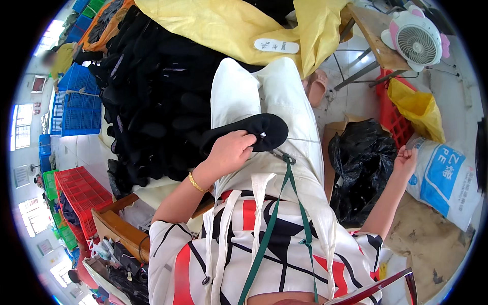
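Note:
My left hand (232, 151) is closed around a black cloth shoe (272, 129) that lies across my lap. A small white bit shows inside the shoe's opening. Just under it, a pair of metal thread snips (283, 156) hangs from a green cord (264, 236) around my neck. Far out to the right, my right hand (405, 160) is raised with its fingers curled together. Whatever those fingers hold, if anything, is too small to make out. The hand is between a black plastic bag (356, 168) and a white and blue sack (447, 178).
A big heap of black shoes (162, 91) fills the space at my left, by a yellow sheet (213, 25) bearing a white insole (276, 46). A fan (418, 40) stands on a wooden table (373, 33). Blue (76, 104) and red crates (84, 188) stand farther left.

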A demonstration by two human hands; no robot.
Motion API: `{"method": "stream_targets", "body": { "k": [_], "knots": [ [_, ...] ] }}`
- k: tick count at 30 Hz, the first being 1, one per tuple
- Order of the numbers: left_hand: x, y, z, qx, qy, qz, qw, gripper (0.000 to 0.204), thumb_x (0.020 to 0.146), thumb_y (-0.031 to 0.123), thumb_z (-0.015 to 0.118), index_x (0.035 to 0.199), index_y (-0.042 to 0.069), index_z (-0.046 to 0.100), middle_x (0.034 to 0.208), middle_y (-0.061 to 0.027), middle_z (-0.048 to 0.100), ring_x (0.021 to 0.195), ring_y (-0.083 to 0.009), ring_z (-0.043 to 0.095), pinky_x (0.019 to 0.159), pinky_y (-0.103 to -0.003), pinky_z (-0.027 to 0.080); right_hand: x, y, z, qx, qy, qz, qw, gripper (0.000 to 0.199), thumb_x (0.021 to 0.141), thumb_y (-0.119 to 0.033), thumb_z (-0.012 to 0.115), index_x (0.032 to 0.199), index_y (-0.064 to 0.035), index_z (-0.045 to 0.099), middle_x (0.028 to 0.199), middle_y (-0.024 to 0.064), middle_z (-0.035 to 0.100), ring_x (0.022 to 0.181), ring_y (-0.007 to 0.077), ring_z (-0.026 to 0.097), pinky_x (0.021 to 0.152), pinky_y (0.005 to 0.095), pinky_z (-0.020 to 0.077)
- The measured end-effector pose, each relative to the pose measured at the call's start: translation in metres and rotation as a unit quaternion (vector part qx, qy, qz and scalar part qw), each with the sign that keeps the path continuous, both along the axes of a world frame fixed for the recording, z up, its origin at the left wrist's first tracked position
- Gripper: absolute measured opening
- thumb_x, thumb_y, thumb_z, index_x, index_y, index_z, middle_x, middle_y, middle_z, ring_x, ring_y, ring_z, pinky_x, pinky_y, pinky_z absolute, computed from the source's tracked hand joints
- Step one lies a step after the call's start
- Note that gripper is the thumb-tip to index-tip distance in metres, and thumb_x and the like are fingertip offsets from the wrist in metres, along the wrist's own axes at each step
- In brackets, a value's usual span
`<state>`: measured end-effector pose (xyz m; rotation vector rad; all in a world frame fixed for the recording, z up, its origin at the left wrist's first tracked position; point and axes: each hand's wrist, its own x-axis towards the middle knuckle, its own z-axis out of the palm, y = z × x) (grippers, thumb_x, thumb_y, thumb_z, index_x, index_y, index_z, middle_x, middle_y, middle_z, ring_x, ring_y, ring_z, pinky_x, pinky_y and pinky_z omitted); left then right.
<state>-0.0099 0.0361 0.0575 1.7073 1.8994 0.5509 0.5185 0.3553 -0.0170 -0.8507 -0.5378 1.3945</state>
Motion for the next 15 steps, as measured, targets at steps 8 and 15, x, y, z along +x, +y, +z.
{"method": "stream_targets", "body": {
  "k": [8,15],
  "knots": [
    [0.003,-0.014,-0.025,0.014,-0.165,0.009,0.986,0.008,0.08,0.003,0.057,0.087,0.001,0.061,0.082,-0.012,0.06,0.075,-0.0309,0.057,0.071,-0.039,0.047,-0.244,-0.123,0.026,-0.006,-0.354,0.366,0.86,0.029,0.101,-0.027,0.059,0.11,-0.0007,0.065,0.094,0.0026,0.062,0.084,0.0127,0.061,0.082,0.0312,0.0537],
    [0.026,-0.009,-0.003,-0.068,-0.412,0.183,0.89,0.03,0.087,0.026,0.077,0.084,0.0,0.063,0.081,0.0018,0.061,0.073,-0.0043,0.051,0.065,-0.024,0.045,-0.338,-0.174,0.042,0.232,-0.459,0.5,0.697,0.042,0.095,-0.036,0.064,0.082,0.004,0.065,0.076,0.0223,0.062,0.07,0.0371,0.061,0.067,0.042,0.0491]
  ]
}}
